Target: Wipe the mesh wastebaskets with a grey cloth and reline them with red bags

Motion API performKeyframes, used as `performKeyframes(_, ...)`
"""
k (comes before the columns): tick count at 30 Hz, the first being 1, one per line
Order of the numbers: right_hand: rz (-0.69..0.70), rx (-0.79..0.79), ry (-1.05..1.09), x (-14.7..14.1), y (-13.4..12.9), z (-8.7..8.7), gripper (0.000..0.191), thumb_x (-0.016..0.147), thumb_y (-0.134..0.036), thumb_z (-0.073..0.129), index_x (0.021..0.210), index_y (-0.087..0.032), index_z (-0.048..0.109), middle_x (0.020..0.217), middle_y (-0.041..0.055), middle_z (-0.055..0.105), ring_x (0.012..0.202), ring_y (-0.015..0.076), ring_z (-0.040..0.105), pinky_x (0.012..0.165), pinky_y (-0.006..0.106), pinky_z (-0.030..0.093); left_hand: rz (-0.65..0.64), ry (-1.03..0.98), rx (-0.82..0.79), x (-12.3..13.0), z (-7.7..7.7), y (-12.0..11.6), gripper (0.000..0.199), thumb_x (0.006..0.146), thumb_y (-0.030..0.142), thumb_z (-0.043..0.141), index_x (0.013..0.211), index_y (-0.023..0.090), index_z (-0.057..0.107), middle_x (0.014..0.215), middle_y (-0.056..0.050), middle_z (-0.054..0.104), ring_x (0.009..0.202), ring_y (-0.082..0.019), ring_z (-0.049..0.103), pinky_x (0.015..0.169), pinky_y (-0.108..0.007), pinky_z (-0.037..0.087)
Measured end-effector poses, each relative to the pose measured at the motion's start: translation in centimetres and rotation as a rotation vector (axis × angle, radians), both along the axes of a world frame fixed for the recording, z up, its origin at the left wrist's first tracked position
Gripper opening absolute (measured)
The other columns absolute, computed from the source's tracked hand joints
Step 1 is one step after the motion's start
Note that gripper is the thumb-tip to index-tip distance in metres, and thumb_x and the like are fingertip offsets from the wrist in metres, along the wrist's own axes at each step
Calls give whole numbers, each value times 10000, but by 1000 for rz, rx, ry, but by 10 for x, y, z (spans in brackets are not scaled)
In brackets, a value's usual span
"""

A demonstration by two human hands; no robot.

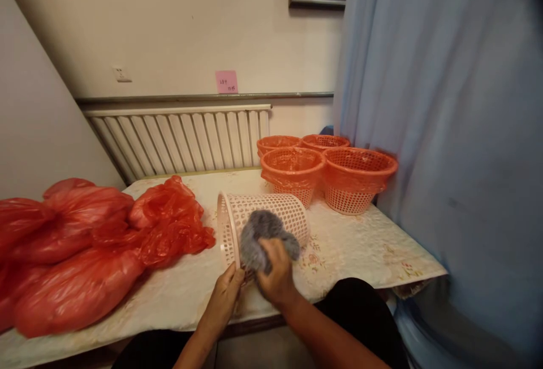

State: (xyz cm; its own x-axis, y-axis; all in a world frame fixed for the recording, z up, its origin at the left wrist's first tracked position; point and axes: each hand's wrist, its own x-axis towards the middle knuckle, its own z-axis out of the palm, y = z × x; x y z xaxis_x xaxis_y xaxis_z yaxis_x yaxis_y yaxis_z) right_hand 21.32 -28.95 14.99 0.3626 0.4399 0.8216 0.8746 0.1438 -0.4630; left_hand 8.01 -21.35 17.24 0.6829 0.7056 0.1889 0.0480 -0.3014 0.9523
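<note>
A pale pink perforated basket (292,210) lies on its side on the cloth-covered table, its open rim facing left. My left hand (228,291) is closed on the near edge of that rim, thumb on the outside. My right hand (275,273) presses a fluffy grey cloth (265,227) against the basket's near side wall; its fingers are bent into the cloth and slightly blurred.
Several baskets lined with red bags (292,174) stand upright at the back right. Filled red plastic bags (80,278) cover the table's left side. A blue curtain (407,91) hangs at right, and a radiator (182,140) runs behind the table (339,250).
</note>
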Motion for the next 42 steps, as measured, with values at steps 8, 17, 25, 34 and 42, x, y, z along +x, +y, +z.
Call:
performKeyframes(8, -203, 2, -42, 32, 0, 2, 466, 757, -176, 496, 1221, -203, 535, 1036, 105, 557, 980, 250, 542, 818, 390, 490, 114, -12, -57, -9, 15, -14, 432, 859, 568, 449, 789, 183, 630, 547, 22, 545, 553, -173, 500, 625, -276, 463)
performKeyframes(17, -605, 47, 385, 103, -2, 9, 458, 757, -237, 491, 1198, -125, 548, 1041, 136, 589, 992, 281, 547, 888, 429, 450, 72, -65, -145, 0, 16, 1, 460, 857, 572, 469, 969, 160, 639, 605, 13, 634, 564, -180, 553, 689, -282, 462)
performKeyframes(25, 106, -65, -140, -22, 3, -1, 578, 733, -238, 571, 1293, -160, 452, 1023, 112, 561, 928, 263, 550, 805, 404, 509, 173, -79, -147, 8, 29, 0, 512, 804, 645, 482, 876, 166, 647, 462, 51, 517, 447, -156, 454, 557, -275, 426)
performKeyframes(34, -132, -9, 54, 30, 8, 0, 536, 728, -122, 519, 1260, -178, 477, 1030, 97, 563, 984, 243, 543, 856, 407, 496, 123, -62, -74, 7, 15, 6, 432, 825, 574, 509, 914, 178, 657, 732, -21, 676, 706, -199, 593, 724, -280, 481)
performKeyframes(42, 21, -83, -94, 5, 0, -5, 557, 731, -185, 559, 1279, -162, 463, 1019, 104, 542, 949, 252, 540, 820, 402, 501, 88, 11, -32, -2, -7, 2, 472, 808, 579, 498, 973, 170, 666, 839, -55, 692, 752, -232, 587, 813, -327, 473)
